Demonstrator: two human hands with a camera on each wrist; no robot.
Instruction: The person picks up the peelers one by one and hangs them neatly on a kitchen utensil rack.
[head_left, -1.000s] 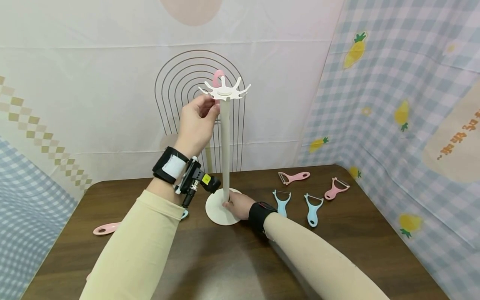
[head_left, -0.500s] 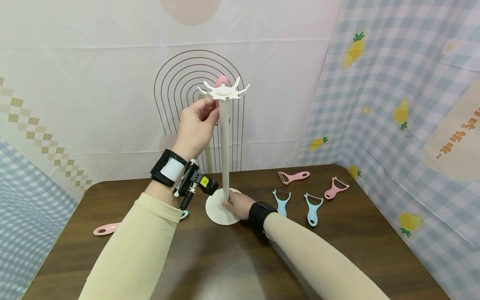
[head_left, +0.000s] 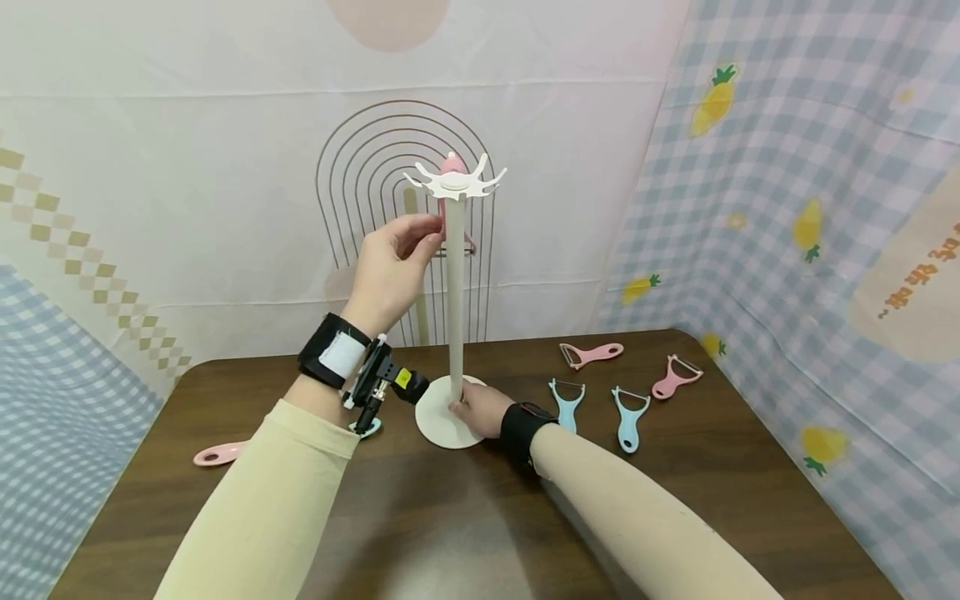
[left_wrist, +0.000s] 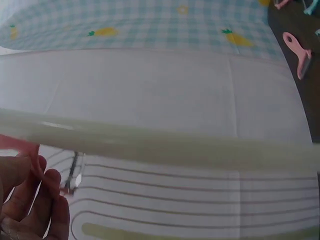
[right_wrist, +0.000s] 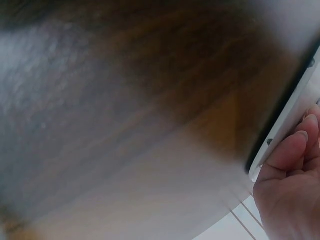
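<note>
A white rack stand [head_left: 456, 292] has a ring of upturned hooks on its pole and a round base. Behind the hooks hangs a pink peeler [head_left: 452, 163], its handle end at hook height and its blade below, partly hidden by the pole. My left hand [head_left: 395, 262] pinches the peeler between thumb and fingers, left of the pole. The left wrist view shows its pink fork [left_wrist: 36, 157] among the fingertips. Low down, my right hand [head_left: 483, 410] grips the stand at the pole's foot, with curled fingers [right_wrist: 290, 150] against the base.
Pink peelers [head_left: 592, 353] [head_left: 672, 380] and blue peelers [head_left: 567, 408] [head_left: 628, 425] lie right of the stand on the brown table [head_left: 450, 533]. Another pink handle [head_left: 219, 453] and a blue handle end [head_left: 371, 427] show beside the left arm. A patterned cloth [head_left: 570, 208] hangs behind.
The pink peeler has come down behind the hooks, and my left hand has dropped slightly with it. My right hand stays at the stand's foot.
</note>
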